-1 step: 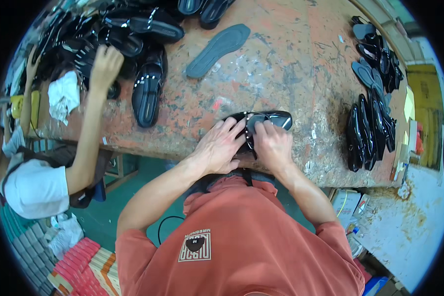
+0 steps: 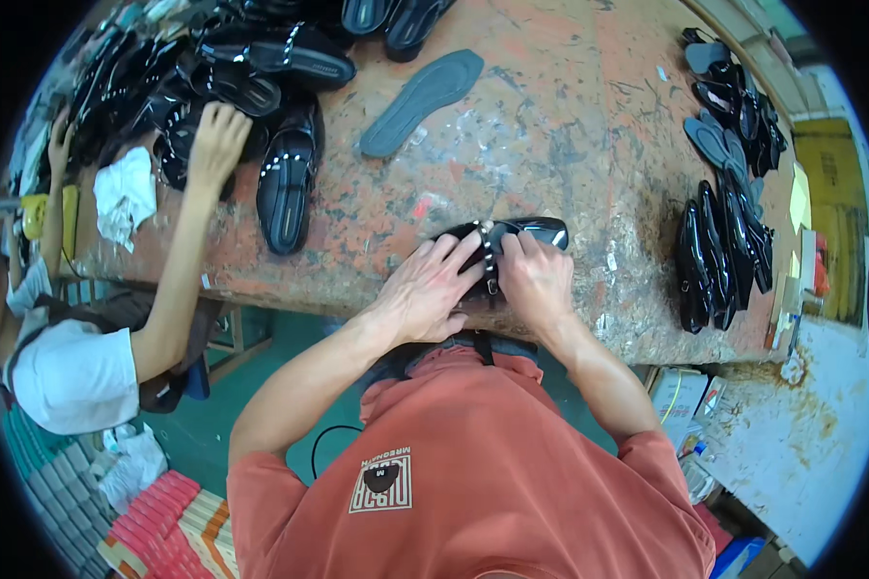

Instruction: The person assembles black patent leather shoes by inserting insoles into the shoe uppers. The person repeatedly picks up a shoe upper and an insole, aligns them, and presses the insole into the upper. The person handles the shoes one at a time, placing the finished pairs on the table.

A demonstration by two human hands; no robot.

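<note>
A glossy black shoe (image 2: 546, 230) with a studded strap lies sideways near the table's front edge, its toe pointing right. My left hand (image 2: 423, 291) is closed around the heel end, the fingers over its upper side. Beside the strap, my right hand (image 2: 536, 282) has its fingers curled together at the shoe's opening, and their tips are hidden. A bit of grey insole shows between the strap and those fingers. The strap's small buckle hangs toward me between both hands. Farther off, a loose grey insole (image 2: 420, 104) rests flat on the table.
A finished-looking black shoe (image 2: 288, 183) and a heap of similar shoes (image 2: 232, 82) occupy the far left, with a white cloth (image 2: 126, 196). A co-worker's hand (image 2: 218, 145) reaches over the heap. More black shoes (image 2: 710, 256) stand along the right side of the worn table (image 2: 560, 106).
Less of the grey insole shows at my right fingers, which sit lower at the shoe's opening. The strap's buckle has come into view. The co-worker's hand has shifted slightly right and toward me.
</note>
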